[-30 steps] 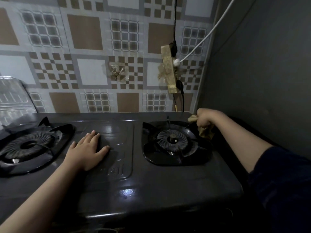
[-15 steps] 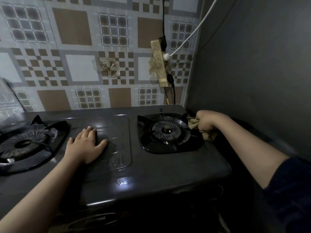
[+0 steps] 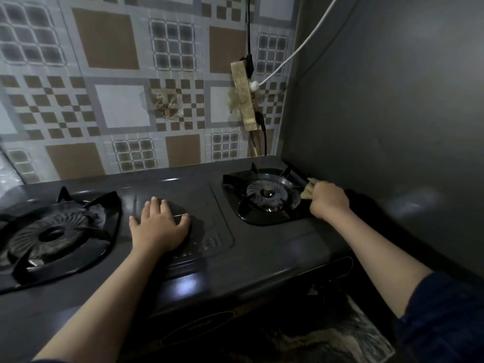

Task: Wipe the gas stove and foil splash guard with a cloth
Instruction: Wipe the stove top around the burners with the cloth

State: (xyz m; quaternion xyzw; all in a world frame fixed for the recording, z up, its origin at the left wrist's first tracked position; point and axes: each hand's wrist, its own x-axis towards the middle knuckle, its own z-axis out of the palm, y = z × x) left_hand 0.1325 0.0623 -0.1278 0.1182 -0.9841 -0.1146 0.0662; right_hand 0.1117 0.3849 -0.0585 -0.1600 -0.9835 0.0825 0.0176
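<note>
A dark gas stove [image 3: 262,255] with a glossy top is seen spanning most of the view, and both hands are placed on it. Behind the hands, a tiled wall [image 3: 117,74] patterned in brown and grey squares is seen, and to the right of the right hand a plain dark grey side panel [image 3: 392,113] is stood along the stove's edge. A strip of shiny, foil-like material [image 3: 7,171] is glimpsed at the far left edge, well away from both hands; it cannot be told for certain what it is. To the left of the left hand, the left burner [image 3: 55,231] is set in its dark tray, and just to the left of the right hand the right burner [image 3: 269,195] is seen. The left hand [image 3: 157,226] is laid flat on the raised centre panel of the stove between the two burners, its fingers straight and lightly spread. The right hand [image 3: 328,201] is curled around a yellowish cloth [image 3: 309,188], which is held against the stove top at the far right edge of the right burner's tray, close beside the side panel. On the wall beyond the right hand, a grimy power strip [image 3: 243,96] is fixed, with a white cable [image 3: 301,48] and a black cable [image 3: 248,27] plugged into it.
</note>
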